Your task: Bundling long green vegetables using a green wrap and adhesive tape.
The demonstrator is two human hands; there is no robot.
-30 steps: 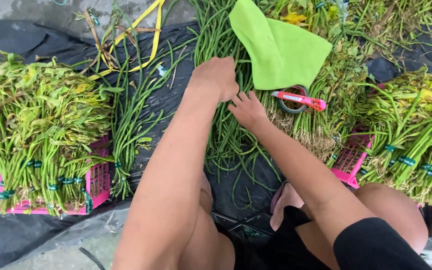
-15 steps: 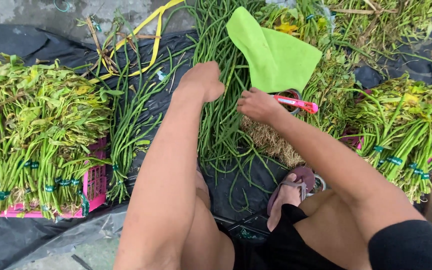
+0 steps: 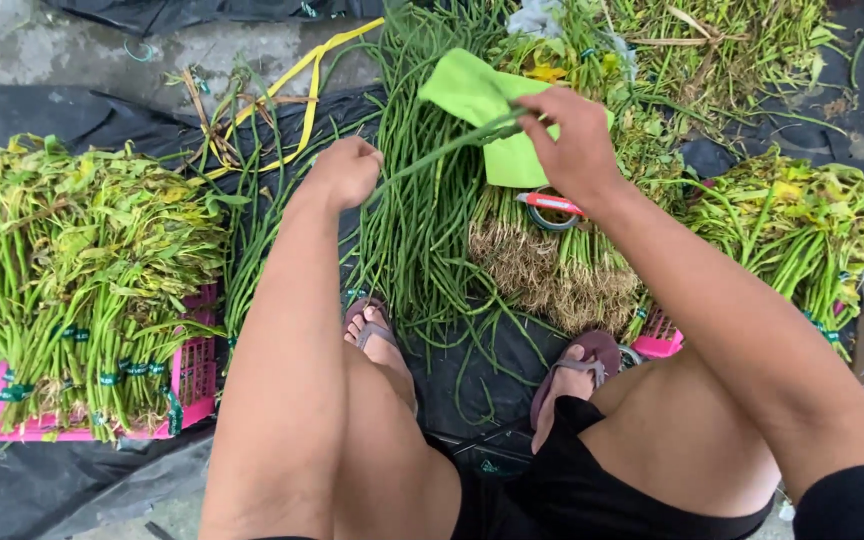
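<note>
While a few long beans (image 3: 442, 152) stretch taut between both hands, the right hand (image 3: 574, 140) is raised above the pile with its fingers (image 3: 542, 122) pinched around the upper ends of the pods, wrist bent and forearm slanting down toward the knee. The left hand (image 3: 344, 172) sits lower and to the left, fist curled shut around the other ends (knuckles up, arm straight out from the shoulder). The held pods run on a slope from the left fist up to the right fingers, lifted clear of the heap of long beans (image 3: 420, 240) lying on the black sheet (image 3: 72, 115) below. Just behind the right hand lies a green cloth (image 3: 472, 90), and under the wrist a red-handled cutter (image 3: 550, 203) rests on a roll of tape, on top of rooted green bunches (image 3: 542, 265). Tied bundles of leafy stems (image 3: 72, 270) fill a pink crate (image 3: 192, 375) at far left; more bundles (image 3: 792, 240) lie at right. Two sandalled feet (image 3: 377, 335) rest near the heap.
</note>
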